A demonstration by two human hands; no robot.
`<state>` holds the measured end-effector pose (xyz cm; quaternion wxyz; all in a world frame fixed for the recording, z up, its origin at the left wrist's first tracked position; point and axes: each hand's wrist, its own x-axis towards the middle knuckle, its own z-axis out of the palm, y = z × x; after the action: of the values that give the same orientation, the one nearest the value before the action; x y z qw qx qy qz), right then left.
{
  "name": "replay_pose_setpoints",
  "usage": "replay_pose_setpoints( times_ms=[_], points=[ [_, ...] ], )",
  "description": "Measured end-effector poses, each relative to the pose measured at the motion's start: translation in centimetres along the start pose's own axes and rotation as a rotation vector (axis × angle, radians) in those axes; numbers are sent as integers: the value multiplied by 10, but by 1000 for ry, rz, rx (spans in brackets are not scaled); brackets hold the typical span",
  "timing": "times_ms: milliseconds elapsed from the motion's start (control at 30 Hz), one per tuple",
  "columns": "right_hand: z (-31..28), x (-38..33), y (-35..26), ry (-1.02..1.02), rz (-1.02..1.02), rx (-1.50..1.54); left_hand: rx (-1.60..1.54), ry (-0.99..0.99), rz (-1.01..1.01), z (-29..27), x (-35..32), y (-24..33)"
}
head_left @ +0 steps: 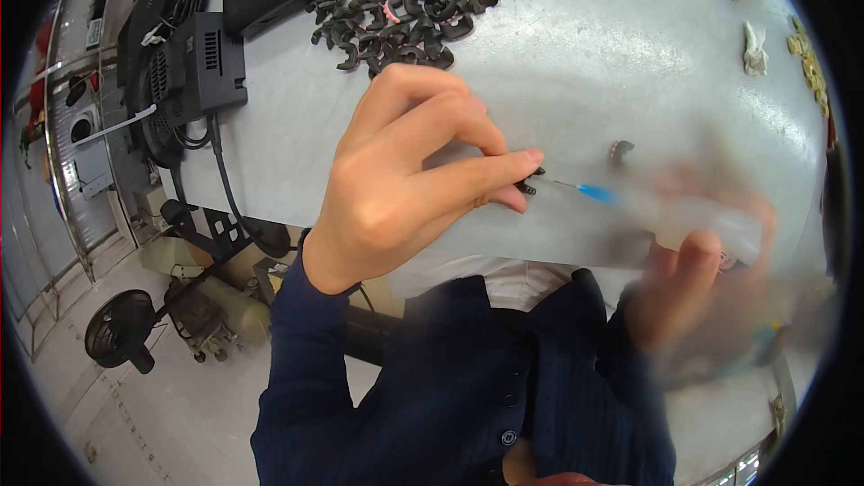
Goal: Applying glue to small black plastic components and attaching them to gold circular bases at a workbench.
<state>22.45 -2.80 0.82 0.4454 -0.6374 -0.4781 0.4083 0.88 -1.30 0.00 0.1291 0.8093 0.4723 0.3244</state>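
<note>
Part (528, 188), black, in head view: below and right of the pile (405, 13), pinched between left fingers (506, 169), their tips nearly together. It looks light and stiff, best gripped by its edges. Bottle (724, 223), farther right of the pile: probably soft, squeezable, held mid-body; blurred right fingers (697, 255) wrap it, spread by its width. Needle (565, 184) points toward the part.

small black part (529, 187), mostly hidden, centre frame, translucent bottle (733, 227) at right, blurry from here, near-horizontal, blue-hubbed needle (592, 192) pointing left, tip just beside part
</note>
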Motion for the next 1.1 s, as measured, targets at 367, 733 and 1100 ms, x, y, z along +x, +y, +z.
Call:
replay_pose_setpoints(
  times_ms=[367,733,1100],
  points=[
    [4,2,9,40,-174,385,251,328,-463,-21,-31,-2],
    [4,5,14,57,-242,423,259,318,-455,-14,-10,-6],
    [2,-3,8,-47,-159,427,135,144,-309,-8,-40,28]
  ],
)
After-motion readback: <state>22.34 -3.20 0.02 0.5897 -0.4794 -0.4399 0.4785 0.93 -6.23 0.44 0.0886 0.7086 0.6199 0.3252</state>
